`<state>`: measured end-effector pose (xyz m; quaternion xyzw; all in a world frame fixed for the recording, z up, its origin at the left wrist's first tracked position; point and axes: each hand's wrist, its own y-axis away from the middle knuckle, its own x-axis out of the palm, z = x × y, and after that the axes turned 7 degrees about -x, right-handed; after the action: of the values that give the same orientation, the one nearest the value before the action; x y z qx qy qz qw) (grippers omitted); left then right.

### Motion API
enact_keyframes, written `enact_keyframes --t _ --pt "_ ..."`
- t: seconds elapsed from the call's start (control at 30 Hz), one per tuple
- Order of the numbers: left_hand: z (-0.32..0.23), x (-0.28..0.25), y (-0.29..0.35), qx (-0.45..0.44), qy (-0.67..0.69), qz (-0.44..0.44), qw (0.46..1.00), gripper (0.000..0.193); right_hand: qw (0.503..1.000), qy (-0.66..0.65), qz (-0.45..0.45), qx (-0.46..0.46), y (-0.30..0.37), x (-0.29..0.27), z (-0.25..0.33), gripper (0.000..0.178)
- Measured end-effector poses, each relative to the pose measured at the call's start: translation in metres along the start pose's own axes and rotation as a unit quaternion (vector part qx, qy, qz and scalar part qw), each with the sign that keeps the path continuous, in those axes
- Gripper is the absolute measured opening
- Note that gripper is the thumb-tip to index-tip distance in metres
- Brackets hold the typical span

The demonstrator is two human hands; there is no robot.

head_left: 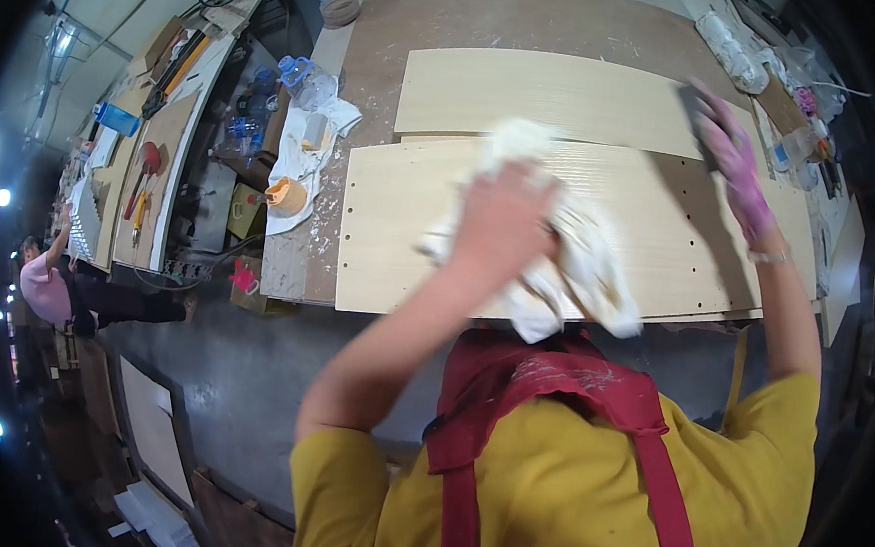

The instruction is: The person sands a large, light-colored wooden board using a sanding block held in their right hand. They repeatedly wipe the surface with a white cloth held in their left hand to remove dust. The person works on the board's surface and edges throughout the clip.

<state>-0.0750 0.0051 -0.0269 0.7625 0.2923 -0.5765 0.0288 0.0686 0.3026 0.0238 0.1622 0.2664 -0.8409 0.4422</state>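
Note:
My bare left hand (506, 223) is closed on a white cloth (594, 253), smeared by motion, over the middle of a pale wooden panel (402, 206). Small dark holes dot this near panel toward its left and right ends. Behind it, partly overlapped, lies a second pale panel (539, 94). At the right, my right hand (732, 171) wears a pink glove. It grips a thin, dark, flat block (697, 124), held upright near the panels' right end. The block's exact kind does not show.
Left on the worktable (303, 265), a white rag (299, 165) carries a plastic bottle (307, 83) and an orange-yellow roll (285, 195). Bottles and plastic wraps crowd the right edge. Another bench (152, 186) with tools stands left, with a person (51, 285) beside it.

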Motion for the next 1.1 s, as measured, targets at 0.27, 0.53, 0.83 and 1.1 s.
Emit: enact_keyframes --t 0.27,0.53,0.83,1.1 --pt "0.115 -0.122 0.088 -0.405 -0.133 0.020 0.904 0.032 0.963 -0.239 -0.116 -0.056 0.102 -0.062 -0.112 0.043" --pt "-0.098 0.011 -0.002 0.007 0.012 0.067 0.998 0.063 0.909 -0.408 -0.086 0.026 0.085 -0.067 -0.082 0.048" --pt "0.066 -0.047 0.057 -0.369 -0.149 -0.020 0.917 0.055 0.850 -0.498 -0.153 0.072 0.112 -0.106 -0.082 0.049" --pt "-0.132 0.106 -0.130 0.030 -0.023 0.064 0.997 0.049 0.765 -0.604 -0.214 0.066 0.164 -0.156 -0.102 0.061"
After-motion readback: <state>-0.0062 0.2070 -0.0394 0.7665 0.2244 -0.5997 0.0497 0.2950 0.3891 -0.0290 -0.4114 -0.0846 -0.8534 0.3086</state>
